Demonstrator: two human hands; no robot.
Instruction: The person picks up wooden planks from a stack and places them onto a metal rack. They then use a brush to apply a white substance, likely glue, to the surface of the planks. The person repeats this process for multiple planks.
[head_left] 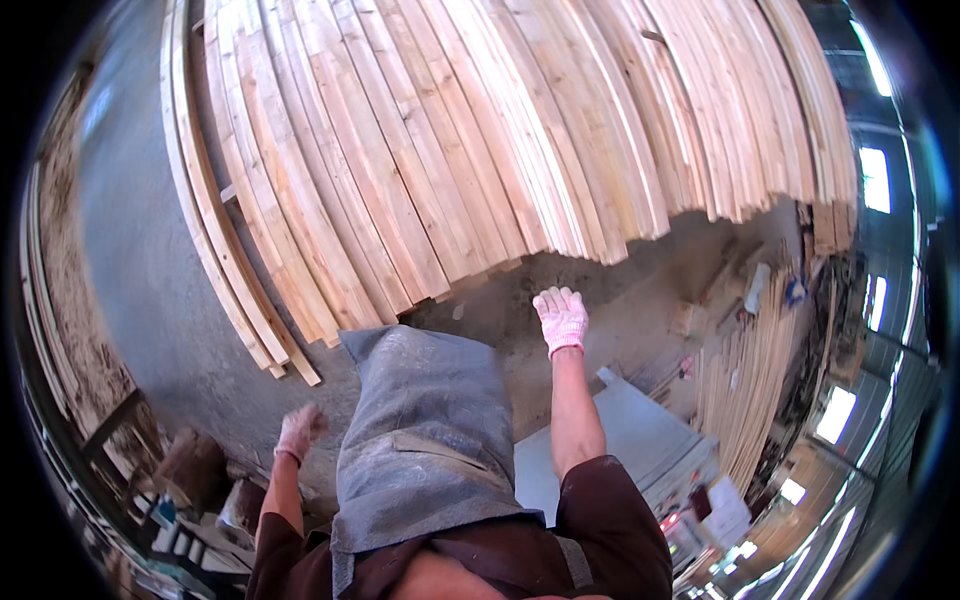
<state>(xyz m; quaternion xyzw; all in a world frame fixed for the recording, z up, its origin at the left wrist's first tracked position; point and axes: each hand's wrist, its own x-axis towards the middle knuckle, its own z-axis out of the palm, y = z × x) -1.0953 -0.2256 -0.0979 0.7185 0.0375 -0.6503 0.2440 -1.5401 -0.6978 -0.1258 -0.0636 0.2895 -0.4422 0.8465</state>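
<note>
My right hand (562, 312), in a whitish-pink work glove, is held out just short of the ends of the long wooden boards (400, 170). Its fingers are curled in and nothing shows in them; a gap separates it from the wood. Lower on the left, my left hand (300, 430), gloved too, hangs beside my grey apron (425, 420). Motion smears its fingers, and I see no object in it. The pale boards lie side by side in a wide layer ahead of me, their near ends uneven.
Narrow boards (215, 230) lie apart at the layer's left edge. A grey metal cabinet (640, 430) stands close on my right, with thin wooden strips (745, 380) beyond it. Debris and a dark railing (110, 425) are at lower left. Grey floor (130, 230) stretches along the left.
</note>
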